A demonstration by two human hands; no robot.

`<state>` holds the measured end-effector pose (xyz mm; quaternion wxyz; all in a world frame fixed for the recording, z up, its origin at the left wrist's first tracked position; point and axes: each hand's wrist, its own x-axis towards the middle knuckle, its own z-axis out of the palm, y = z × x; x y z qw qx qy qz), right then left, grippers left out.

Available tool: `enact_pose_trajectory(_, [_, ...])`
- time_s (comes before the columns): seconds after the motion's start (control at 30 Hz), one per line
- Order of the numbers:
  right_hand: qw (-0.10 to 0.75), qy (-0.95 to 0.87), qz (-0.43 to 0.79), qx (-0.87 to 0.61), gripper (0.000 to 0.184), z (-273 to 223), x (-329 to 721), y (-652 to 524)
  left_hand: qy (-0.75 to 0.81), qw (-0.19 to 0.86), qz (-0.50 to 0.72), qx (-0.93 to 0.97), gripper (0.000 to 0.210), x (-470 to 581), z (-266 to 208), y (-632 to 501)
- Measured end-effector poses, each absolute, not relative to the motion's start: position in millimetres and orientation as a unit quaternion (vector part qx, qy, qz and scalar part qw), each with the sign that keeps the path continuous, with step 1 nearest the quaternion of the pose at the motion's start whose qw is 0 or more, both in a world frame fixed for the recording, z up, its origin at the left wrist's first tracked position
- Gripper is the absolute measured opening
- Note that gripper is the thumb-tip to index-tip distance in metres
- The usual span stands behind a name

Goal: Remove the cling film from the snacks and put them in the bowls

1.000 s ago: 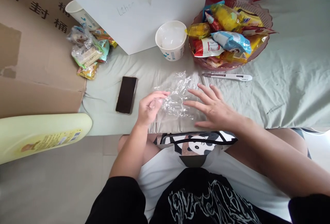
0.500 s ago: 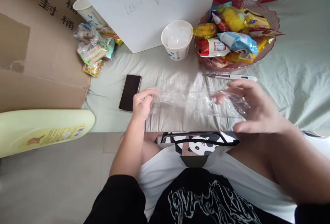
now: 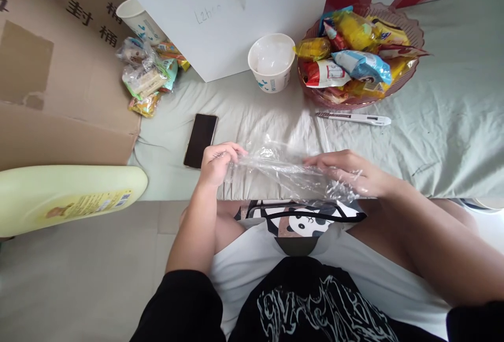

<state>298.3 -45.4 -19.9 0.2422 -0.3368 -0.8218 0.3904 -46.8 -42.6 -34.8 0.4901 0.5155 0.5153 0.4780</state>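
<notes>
A clear plastic sheet (image 3: 275,166) stretches between the person's two hands, at the near side of the cloth-covered desk (image 3: 437,147). It is thin, glossy and crinkled, drawn into taut ridges across the middle and crumpled into bright folds near its right end. The cloth shows through it. Its lower folds reach the desk's near edge in this view.

The left hand (image 3: 217,163) has its grip pinched on the sheet's left end, thumb against fingers. The right hand (image 3: 350,171) lies along the other end, fingers close together with film bunched around them; whether that grip is pinching cannot be told.

Just beyond the left hand lies a dark phone (image 3: 200,140). A white cutter (image 3: 354,118) lies past the right hand, its ridged blade pointing left. Wrinkled cloth spans the gap between phone and cutter, and more runs out to the right. Farther back, a paper cup (image 3: 272,71) stands beside a pink bowl (image 3: 416,27) heaped with wrapped packets, and a white box (image 3: 236,16) bounds the far side. On the left, a cardboard box (image 3: 79,95) closes off the space.
</notes>
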Motion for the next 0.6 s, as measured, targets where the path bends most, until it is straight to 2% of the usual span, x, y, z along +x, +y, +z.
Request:
enact_pose_trajectory(0.1, [0.196, -0.869, 0.365, -0.271, 0.047, -33, 303, -43, 0.516, 0.499, 0.438, 0.541, 0.02, -51, -36, -45])
enact_pose_trajectory(0.17, [0.191, -0.877, 0.299, -0.326, 0.046, -41, 306, -42, 0.522, 0.502, 0.427, 0.541, 0.02, -52, -37, -46])
enact_pose_trajectory(0.3, [0.252, -0.848, 0.247, -0.396, 0.038, -40, 308, -42, 0.552, 0.521, 0.426, 0.492, 0.017, -48, -35, -46])
enact_pose_trajectory(0.43, [0.349, -0.807, 0.324, -0.35, 0.023, -23, 298, -43, 0.592, 0.521, 0.441, 0.429, 0.005, -37, -30, -46])
enact_pose_trajectory(0.6, [0.427, -0.617, 0.464, -0.471, 0.048, -29, 278, -45, 0.57, 0.538, 0.51, 0.356, 0.005, -25, -28, -43])
